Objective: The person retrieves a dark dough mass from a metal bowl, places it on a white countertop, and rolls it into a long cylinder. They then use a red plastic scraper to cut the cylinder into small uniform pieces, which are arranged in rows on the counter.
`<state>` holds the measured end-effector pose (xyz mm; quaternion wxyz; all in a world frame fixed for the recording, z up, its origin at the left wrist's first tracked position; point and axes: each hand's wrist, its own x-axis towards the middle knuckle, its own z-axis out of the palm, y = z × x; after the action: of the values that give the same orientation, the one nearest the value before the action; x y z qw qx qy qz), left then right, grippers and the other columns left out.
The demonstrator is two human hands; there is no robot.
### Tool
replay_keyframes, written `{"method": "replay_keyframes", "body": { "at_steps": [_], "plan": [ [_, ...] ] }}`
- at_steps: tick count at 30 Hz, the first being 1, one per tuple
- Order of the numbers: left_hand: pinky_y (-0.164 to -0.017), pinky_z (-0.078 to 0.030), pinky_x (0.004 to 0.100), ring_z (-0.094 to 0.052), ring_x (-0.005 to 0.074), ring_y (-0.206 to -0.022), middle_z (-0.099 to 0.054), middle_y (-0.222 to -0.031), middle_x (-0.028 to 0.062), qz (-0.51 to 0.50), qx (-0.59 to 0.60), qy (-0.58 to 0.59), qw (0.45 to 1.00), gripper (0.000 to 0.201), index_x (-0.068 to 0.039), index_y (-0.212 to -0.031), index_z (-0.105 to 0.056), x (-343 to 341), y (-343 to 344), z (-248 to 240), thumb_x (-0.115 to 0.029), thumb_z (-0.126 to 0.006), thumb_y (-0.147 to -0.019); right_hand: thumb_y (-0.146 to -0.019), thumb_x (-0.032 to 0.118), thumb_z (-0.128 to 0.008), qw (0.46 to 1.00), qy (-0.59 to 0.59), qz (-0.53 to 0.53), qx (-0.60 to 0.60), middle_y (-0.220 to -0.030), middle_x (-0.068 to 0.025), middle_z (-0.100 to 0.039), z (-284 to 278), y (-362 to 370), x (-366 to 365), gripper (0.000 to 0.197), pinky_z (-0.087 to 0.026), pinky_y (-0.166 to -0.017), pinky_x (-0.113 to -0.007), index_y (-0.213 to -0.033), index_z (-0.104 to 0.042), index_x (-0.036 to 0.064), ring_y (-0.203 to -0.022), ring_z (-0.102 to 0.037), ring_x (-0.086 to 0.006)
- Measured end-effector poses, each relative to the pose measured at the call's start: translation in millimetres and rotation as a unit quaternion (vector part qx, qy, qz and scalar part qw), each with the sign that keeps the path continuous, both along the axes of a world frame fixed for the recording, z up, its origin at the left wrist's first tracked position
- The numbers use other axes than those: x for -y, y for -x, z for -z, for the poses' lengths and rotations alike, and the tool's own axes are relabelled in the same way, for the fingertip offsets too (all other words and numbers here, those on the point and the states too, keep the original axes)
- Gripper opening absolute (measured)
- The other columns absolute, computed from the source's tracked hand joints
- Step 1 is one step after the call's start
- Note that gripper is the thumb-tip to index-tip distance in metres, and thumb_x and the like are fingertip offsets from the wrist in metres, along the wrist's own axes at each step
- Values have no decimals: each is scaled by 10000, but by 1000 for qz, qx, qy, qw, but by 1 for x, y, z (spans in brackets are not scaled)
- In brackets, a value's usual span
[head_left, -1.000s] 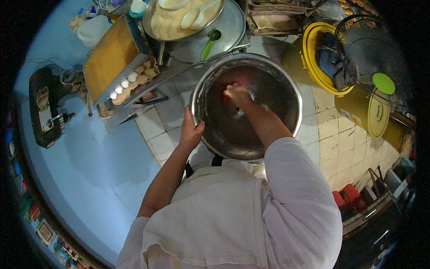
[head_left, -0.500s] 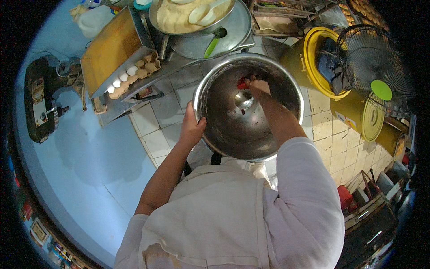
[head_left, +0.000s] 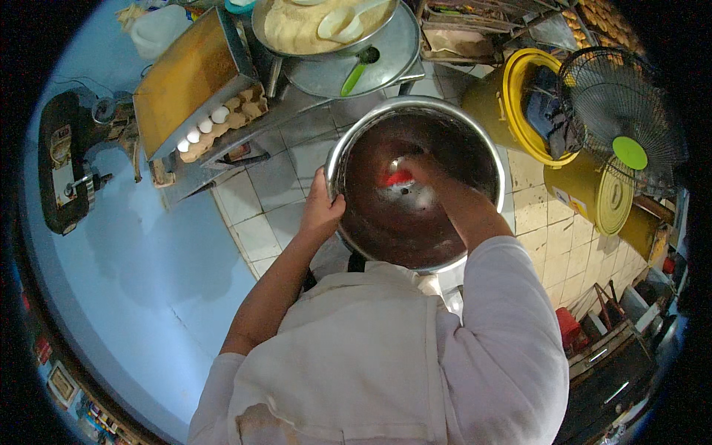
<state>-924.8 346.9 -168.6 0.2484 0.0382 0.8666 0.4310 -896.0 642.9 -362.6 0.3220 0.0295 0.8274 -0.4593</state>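
Observation:
A large, deep metal mixing bowl point(head_left: 371, 226) is in front of my body, its inside dark with small reddish specks near the bottom. My left hand point(head_left: 322, 211) is closed on the bowl's left rim, thumb toward the inside. Deep in the bowl, my right hand point(head_left: 420, 170) is closed around a small red scraper-like piece point(head_left: 397, 178) close to the bowl's bottom. The hand and the red piece are blurred, and the fingers partly cover the piece.
Beyond the bowl, a pan of pale crumbs point(head_left: 297, 30) and a green spoon point(head_left: 356, 76) rest on a metal lid point(head_left: 397, 63). An egg carton point(head_left: 236, 119) is at left. Yellow bins point(head_left: 512, 96) and a fan point(head_left: 623, 111) stand at right.
My right hand has moved with the red piece from the bowl's far side toward its middle and nearer to me. My left hand still holds the rim.

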Motion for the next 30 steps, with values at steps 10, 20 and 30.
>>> {"method": "replay_keyframes", "body": {
  "at_steps": [10,20,30],
  "plan": [
    [-1112,-419,502,-568,445,-1302,-571,-1368,270,-13,12,17,1000,664,-25,-1513,-354,3,-7,-1,-51,-610,-901,-1035,356,-553,929,35,333,155,-1219,-189,-706,6,-41,22,384,-489,-995,-416,-1303,-677,111,-1129,-681,-338],
    [-1102,-429,487,-564,444,-1308,-587,-1345,269,13,-23,21,999,646,-32,-1502,-353,-2,-4,-6,-16,-601,-906,-922,176,-687,960,-91,258,50,-1320,-184,-678,17,-57,88,464,-490,-1075,-450,-1368,-597,86,-1256,-636,-360],
    [-1046,-468,476,-620,412,-1219,-615,-1313,251,29,11,-25,999,589,-16,-1492,-378,-8,5,-11,-61,-608,-951,-914,172,-778,944,233,133,192,-1071,-73,-719,29,-48,96,375,-602,-788,-411,-1246,-622,92,-1001,-706,-219]
  ]
}}
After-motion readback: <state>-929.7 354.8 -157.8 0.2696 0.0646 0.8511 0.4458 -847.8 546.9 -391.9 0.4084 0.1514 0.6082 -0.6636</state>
